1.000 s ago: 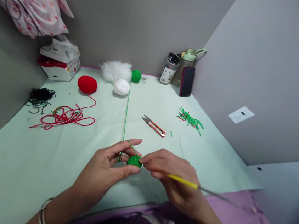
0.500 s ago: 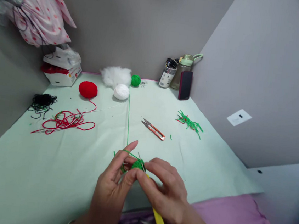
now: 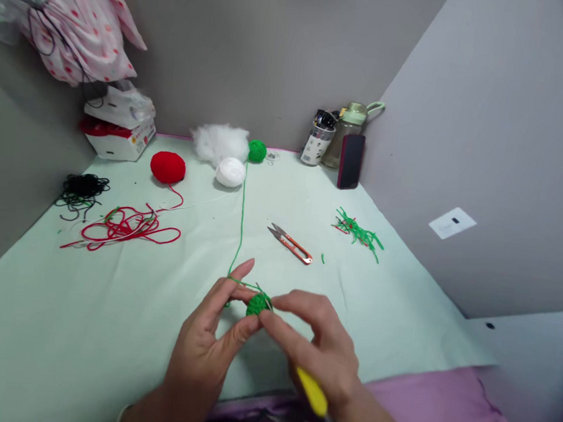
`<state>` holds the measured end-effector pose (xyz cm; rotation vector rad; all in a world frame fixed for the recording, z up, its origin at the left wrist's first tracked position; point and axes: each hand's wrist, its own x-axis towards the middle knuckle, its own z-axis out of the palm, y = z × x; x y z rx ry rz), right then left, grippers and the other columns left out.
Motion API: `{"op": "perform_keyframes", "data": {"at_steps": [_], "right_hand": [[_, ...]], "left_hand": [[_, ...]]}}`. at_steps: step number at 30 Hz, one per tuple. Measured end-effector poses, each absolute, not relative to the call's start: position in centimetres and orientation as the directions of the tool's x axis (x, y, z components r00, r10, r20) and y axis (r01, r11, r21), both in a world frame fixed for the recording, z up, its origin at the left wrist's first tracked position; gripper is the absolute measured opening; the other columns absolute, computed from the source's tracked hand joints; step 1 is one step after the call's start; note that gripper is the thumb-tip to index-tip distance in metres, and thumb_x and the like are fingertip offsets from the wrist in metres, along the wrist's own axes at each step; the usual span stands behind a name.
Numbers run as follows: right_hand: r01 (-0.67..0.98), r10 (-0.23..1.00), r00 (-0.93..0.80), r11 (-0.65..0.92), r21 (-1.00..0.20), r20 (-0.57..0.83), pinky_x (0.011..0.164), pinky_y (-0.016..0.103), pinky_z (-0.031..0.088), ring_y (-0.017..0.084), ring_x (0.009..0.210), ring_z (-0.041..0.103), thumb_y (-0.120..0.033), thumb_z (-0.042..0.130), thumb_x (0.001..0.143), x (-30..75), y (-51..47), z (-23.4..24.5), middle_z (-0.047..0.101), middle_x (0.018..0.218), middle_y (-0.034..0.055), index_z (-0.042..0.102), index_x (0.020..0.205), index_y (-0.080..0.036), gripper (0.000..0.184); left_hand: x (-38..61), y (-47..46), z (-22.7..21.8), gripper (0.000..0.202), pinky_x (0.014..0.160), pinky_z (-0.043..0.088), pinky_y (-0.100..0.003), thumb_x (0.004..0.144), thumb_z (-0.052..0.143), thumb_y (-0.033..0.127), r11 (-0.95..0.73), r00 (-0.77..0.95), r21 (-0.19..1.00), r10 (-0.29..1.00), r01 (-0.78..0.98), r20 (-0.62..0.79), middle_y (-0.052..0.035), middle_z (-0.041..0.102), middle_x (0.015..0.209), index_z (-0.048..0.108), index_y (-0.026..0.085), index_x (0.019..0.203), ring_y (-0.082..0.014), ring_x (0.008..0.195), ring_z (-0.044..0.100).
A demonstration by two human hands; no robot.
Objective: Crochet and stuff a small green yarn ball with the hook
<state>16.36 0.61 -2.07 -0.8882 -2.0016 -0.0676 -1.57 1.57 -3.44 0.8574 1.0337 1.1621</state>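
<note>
A small green crochet piece (image 3: 257, 304) is pinched between the thumb and fingers of my left hand (image 3: 210, 338), whose index finger points up with green yarn (image 3: 241, 227) running over it. That strand leads back to a green yarn ball (image 3: 257, 151) by the wall. My right hand (image 3: 320, 343) is closed on a crochet hook (image 3: 311, 390) with a yellow handle. The hook's thin metal tip is at the upper right of the crochet piece, by the yarn. My right fingertips touch the piece's edge.
Orange thread snips (image 3: 291, 244) lie beyond my hands, with green yarn scraps (image 3: 358, 232) to their right. At left are a red yarn ball (image 3: 168, 167), tangled red yarn (image 3: 123, 229) and black yarn (image 3: 82, 191). White stuffing (image 3: 219, 143), a white ball (image 3: 230, 173) and a phone (image 3: 351, 162) stand farther back.
The hook has turned, its yellow handle now flatter and farther right under my right palm. The crochet piece has shifted slightly left, and the yarn strand hangs slacker, with a bend.
</note>
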Motion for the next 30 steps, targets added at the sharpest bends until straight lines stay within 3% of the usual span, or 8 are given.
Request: {"op": "perform_keyframes", "data": {"at_steps": [2,4,6,9,13,23,27,30], "right_hand": [[0.661,0.453,-0.348,0.739,-0.127,0.821,0.082,0.032,0.067,0.020,0.096,0.075,0.000,0.068,0.094,16.2,0.4,-2.3,0.076,0.104,0.0104,0.077,0.112,-0.014,0.024],[0.644,0.391,-0.352,0.761,-0.084,0.851,0.079,0.031,0.067,0.020,0.094,0.075,0.002,0.070,0.092,16.3,0.2,-2.5,0.076,0.103,0.0093,0.076,0.112,-0.014,0.026],[0.605,0.429,-0.349,0.782,-0.150,0.833,0.079,0.031,0.068,0.020,0.096,0.077,-0.003,0.067,0.096,16.4,0.1,-2.4,0.077,0.104,0.0086,0.075,0.119,-0.016,0.028],[0.515,0.557,-0.266,0.772,-0.372,0.787,0.079,0.031,0.069,0.019,0.099,0.078,-0.009,0.060,0.103,16.6,0.1,-2.0,0.080,0.108,0.0084,0.071,0.132,-0.023,0.034],[0.355,0.669,-0.162,0.726,-0.590,0.726,0.072,0.029,0.066,0.018,0.091,0.079,-0.011,0.059,0.104,16.8,0.3,-1.8,0.081,0.110,0.0087,0.074,0.130,-0.027,0.035],[0.162,0.797,-0.115,0.604,-0.780,0.593,0.073,0.033,0.067,0.021,0.084,0.079,-0.016,0.064,0.103,17.3,0.3,-0.1,0.083,0.091,0.0079,0.082,0.112,-0.022,0.021],[-0.039,0.920,-0.024,0.390,-0.920,0.391,0.068,0.031,0.065,0.018,0.072,0.076,-0.025,0.070,0.101,17.3,0.5,-0.7,0.080,0.082,0.0056,0.084,0.101,-0.022,0.014],[-0.192,0.971,-0.008,0.231,-0.954,0.237,0.062,0.028,0.064,0.015,0.061,0.073,-0.032,0.075,0.097,17.3,0.7,-1.0,0.078,0.078,0.0042,0.085,0.094,-0.021,0.015]], "left_hand": [[-1.2,1.3,-3.3,0.059,0.102,0.049,-0.032,0.077,0.093,0.044,0.277,0.136,0.878,0.960,-0.389,-0.243,-0.0001,0.068,0.098,0.078,0.035,0.132,-0.0185,0.097,0.063],[-1.1,1.2,-2.8,0.058,0.094,0.051,-0.029,0.074,0.095,0.044,0.423,0.275,0.758,0.905,-0.496,-0.325,-0.0003,0.068,0.097,0.080,0.034,0.129,-0.0173,0.094,0.064],[-1.1,1.4,-2.1,0.058,0.093,0.051,-0.027,0.071,0.097,0.041,0.536,0.387,0.650,0.843,-0.540,-0.373,-0.0014,0.068,0.098,0.082,0.031,0.126,-0.0177,0.098,0.064],[-1.6,1.9,-1.4,0.060,0.098,0.048,-0.026,0.069,0.099,0.033,0.592,0.470,0.595,0.802,-0.544,-0.369,-0.0018,0.069,0.100,0.082,0.028,0.126,-0.0170,0.101,0.063],[-2.3,2.7,-1.3,0.063,0.099,0.046,-0.027,0.067,0.100,0.027,0.580,0.476,0.641,0.805,-0.502,-0.355,-0.0017,0.069,0.105,0.081,0.029,0.127,-0.0169,0.102,0.062],[-4.0,3.7,-1.1,0.057,0.090,0.045,-0.030,0.068,0.096,0.030,0.516,0.505,0.802,0.799,-0.300,-0.326,-0.0006,0.062,0.096,0.082,0.030,0.124,-0.0182,0.094,0.059],[-4.4,3.8,-1.1,0.051,0.087,0.045,-0.032,0.070,0.092,0.033,0.518,0.543,0.818,0.775,-0.250,-0.325,-0.0012,0.062,0.094,0.083,0.030,0.120,-0.0196,0.092,0.059],[-4.7,3.9,-1.4,0.046,0.083,0.044,-0.033,0.073,0.089,0.036,0.507,0.566,0.837,0.760,-0.206,-0.321,-0.0023,0.064,0.093,0.084,0.028,0.117,-0.0199,0.089,0.057]]}}
